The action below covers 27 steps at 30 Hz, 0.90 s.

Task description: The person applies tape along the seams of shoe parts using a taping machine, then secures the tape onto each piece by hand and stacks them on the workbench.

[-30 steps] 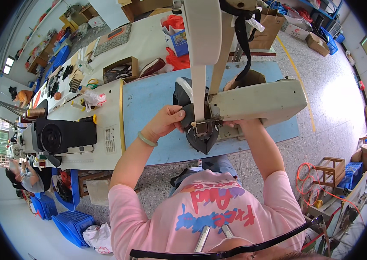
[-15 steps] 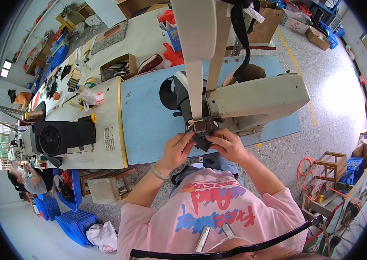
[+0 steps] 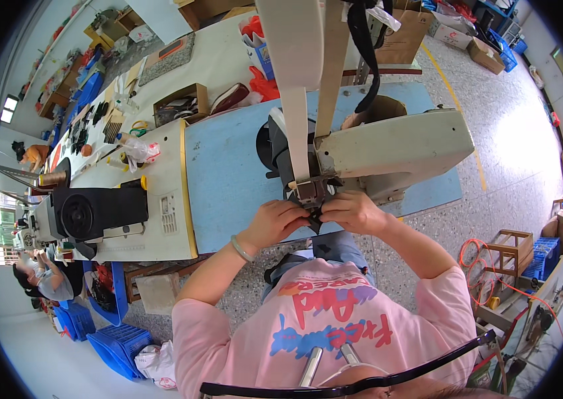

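Observation:
A beige sewing machine [image 3: 394, 149] stands on the light blue tabletop [image 3: 225, 176], its head [image 3: 308, 191] right above my hands. Just in front of that head, a small black piece of material [image 3: 316, 221] is held between both hands; whether it is fabric or leather I cannot tell. My left hand [image 3: 273, 222], with a pale bangle on its wrist, pinches the piece from the left. From the right, the closed fingers of my right hand [image 3: 353, 213] grip its other side. The fingers partly cover the piece, and the machine head hides its far end.
To the left is a second, black sewing machine [image 3: 98, 211] on a white table. An open box [image 3: 180, 105] of dark pieces stands behind the blue top. A person [image 3: 52, 274] sits at the far left. Blue baskets [image 3: 118, 346] and a stool [image 3: 157, 292] are on the floor.
Both hands have closed further around the black piece, which now shows narrower between the fingers. My elbows have spread outward, and the black round part behind the machine head has shifted slightly right.

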{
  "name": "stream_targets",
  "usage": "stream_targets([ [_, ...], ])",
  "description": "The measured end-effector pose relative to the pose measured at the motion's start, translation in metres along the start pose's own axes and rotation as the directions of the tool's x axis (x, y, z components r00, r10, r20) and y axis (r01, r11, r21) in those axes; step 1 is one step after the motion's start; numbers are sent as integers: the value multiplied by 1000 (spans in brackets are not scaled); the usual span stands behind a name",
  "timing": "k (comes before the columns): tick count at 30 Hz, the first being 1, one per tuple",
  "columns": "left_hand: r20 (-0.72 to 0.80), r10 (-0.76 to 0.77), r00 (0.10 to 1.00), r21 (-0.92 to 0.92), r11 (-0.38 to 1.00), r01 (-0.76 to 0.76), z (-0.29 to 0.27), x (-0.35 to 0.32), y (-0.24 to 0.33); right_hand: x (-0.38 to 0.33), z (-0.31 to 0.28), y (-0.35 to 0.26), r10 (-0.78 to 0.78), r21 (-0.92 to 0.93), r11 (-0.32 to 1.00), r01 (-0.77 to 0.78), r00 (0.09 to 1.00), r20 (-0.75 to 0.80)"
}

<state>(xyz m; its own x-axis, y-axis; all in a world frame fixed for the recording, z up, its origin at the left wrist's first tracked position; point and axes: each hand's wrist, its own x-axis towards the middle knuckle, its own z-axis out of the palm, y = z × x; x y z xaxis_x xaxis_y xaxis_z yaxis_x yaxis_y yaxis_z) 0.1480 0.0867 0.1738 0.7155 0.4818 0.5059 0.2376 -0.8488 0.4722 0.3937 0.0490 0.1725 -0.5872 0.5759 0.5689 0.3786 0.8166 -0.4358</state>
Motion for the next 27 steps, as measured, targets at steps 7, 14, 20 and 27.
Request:
stream_targets([
  [7, 36, 118, 992, 84, 989, -120, -14, 5, -5, 4, -10, 5, -87, 20, 996, 87, 996, 32],
  [14, -134, -38, 990, -123, 992, 21, -11, 6, 15, 28, -28, -11, -46, 54, 997, 48, 999, -21],
  [20, 78, 33, 996, -151, 988, -21, -12, 14, 9, 21, -23, -13, 5, 26, 1000, -11, 974, 227],
  [27, 349, 5, 937, -47, 999, 13, -30, 15, -21, 18, -27, -5, 99, 56, 991, -120, 954, 284],
])
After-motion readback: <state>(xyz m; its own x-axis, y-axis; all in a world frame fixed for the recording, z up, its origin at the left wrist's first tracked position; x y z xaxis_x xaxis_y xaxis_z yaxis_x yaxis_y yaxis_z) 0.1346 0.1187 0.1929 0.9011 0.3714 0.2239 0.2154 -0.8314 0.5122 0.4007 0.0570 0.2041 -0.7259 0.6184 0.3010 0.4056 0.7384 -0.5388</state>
